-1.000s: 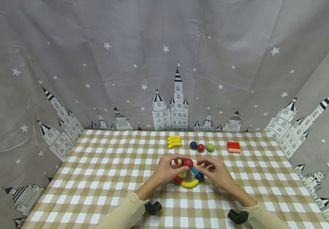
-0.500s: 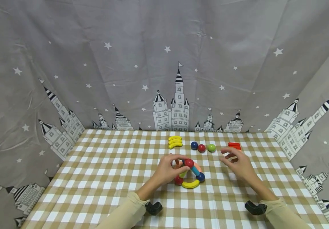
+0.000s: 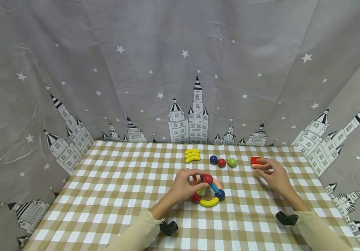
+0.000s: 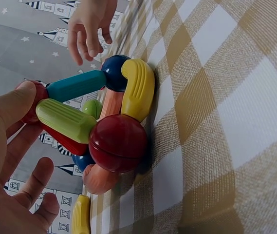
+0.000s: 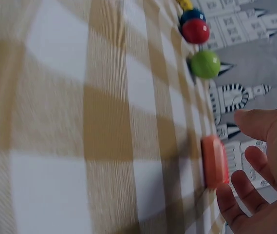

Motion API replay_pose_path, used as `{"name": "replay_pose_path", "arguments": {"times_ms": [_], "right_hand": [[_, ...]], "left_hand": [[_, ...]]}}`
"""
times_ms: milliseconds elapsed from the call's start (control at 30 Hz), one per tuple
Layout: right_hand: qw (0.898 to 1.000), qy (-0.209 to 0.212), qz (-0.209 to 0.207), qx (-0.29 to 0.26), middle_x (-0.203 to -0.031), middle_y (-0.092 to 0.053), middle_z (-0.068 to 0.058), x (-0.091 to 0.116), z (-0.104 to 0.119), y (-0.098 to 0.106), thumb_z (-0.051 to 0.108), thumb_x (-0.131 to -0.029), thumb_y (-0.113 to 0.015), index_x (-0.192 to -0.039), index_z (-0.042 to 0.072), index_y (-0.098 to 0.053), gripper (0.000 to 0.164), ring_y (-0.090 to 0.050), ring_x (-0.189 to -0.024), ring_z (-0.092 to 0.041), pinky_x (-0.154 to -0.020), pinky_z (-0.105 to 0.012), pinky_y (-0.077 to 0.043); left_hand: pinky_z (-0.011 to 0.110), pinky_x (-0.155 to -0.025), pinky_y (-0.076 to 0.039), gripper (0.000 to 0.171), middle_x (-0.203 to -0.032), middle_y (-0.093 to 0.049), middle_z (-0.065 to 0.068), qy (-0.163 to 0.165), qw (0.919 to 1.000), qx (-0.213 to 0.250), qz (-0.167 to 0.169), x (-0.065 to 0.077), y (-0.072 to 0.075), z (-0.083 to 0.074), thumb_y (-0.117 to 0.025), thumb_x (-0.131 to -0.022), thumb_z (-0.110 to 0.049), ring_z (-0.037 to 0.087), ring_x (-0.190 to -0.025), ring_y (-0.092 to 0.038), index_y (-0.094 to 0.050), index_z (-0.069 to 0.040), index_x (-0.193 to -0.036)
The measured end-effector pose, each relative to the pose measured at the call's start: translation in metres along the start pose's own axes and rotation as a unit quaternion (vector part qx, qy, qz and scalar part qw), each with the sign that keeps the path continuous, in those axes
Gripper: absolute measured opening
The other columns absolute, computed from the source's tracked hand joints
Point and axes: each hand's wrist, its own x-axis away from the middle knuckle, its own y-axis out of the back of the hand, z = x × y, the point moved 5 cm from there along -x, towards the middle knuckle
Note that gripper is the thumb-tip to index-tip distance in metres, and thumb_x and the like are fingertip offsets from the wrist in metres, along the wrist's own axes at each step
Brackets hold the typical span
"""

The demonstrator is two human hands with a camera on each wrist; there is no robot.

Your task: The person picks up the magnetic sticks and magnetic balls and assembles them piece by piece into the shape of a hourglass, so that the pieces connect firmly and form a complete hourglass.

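In the head view my left hand (image 3: pixel 183 185) pinches the red ball (image 3: pixel 208 179) at the top of a small frame of balls and sticks. The left wrist view shows a teal stick (image 4: pixel 77 85) and a light green stick (image 4: pixel 65 119) sloping down from that ball. They meet a dark blue ball (image 4: pixel 115 73) and a lower red ball (image 4: pixel 119 144), joined by a curved yellow piece (image 4: pixel 140 87). My right hand (image 3: pixel 277 177), fingers loosely bent and apart, hovers at the salmon stick (image 5: pixel 213 161), which lies beside red sticks (image 3: pixel 255 159).
Several curved yellow pieces (image 3: pixel 192 156) lie stacked side by side at the back. Right of them sit a loose blue ball (image 3: pixel 213 159), a red ball (image 3: pixel 221 162) and a green ball (image 3: pixel 232 162). A grey castle-print curtain (image 3: pixel 136 87) hangs behind the checkered tablecloth (image 3: pixel 117 188).
My right hand has left the frame's side and moved right and back to the salmon and red sticks. The left hand keeps its pinch on the top red ball.
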Motion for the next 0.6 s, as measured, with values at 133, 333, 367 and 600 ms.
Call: {"name": "replay_pose_path", "arguments": {"times_ms": [133,333,367,600], "right_hand": [[1.0,-0.007,0.003,0.013,-0.116,-0.067,-0.023,-0.003,-0.011,-0.001,0.012,-0.088,-0.082,-0.122,0.002,-0.068,0.039,-0.066,-0.09,-0.035,-0.074,-0.042,-0.053],[1.0,-0.006,0.012,0.02,-0.11,-0.065,-0.027,-0.007,-0.017,-0.006,0.009,-0.086,-0.083,-0.12,-0.002,-0.069,0.038,-0.062,-0.089,-0.038,-0.075,-0.049,-0.049],[1.0,-0.007,0.013,0.023,-0.108,-0.064,-0.026,-0.008,-0.018,-0.007,0.008,-0.086,-0.083,-0.119,-0.003,-0.07,0.037,-0.062,-0.088,-0.038,-0.075,-0.048,-0.048],[0.999,-0.008,0.025,0.043,-0.099,-0.062,-0.025,-0.009,-0.021,-0.011,0.007,-0.085,-0.082,-0.11,-0.003,-0.074,0.028,-0.06,-0.09,-0.041,-0.079,-0.056,-0.047]], "left_hand": [[0.04,-0.069,-0.05,0.034,-0.094,-0.07,-0.018,-0.002,1.0,-0.003,-0.003,0.0,0.0,0.001,-0.082,-0.089,-0.033,0.024,-0.079,-0.06,-0.076,-0.02,-0.119],[0.036,-0.069,-0.048,0.034,-0.092,-0.07,-0.016,-0.006,0.9999,-0.007,-0.004,0.001,0.001,0.001,-0.082,-0.089,-0.032,0.023,-0.079,-0.06,-0.076,-0.019,-0.119],[0.037,-0.07,-0.048,0.033,-0.092,-0.07,-0.016,-0.008,0.9999,-0.007,-0.004,0.001,0.001,0.001,-0.082,-0.089,-0.031,0.023,-0.079,-0.06,-0.076,-0.02,-0.119],[0.043,-0.071,-0.052,0.031,-0.101,-0.074,-0.011,-0.018,0.9998,-0.005,-0.01,0.003,0.001,-0.001,-0.083,-0.089,-0.027,0.027,-0.081,-0.063,-0.076,-0.019,-0.118]]}}
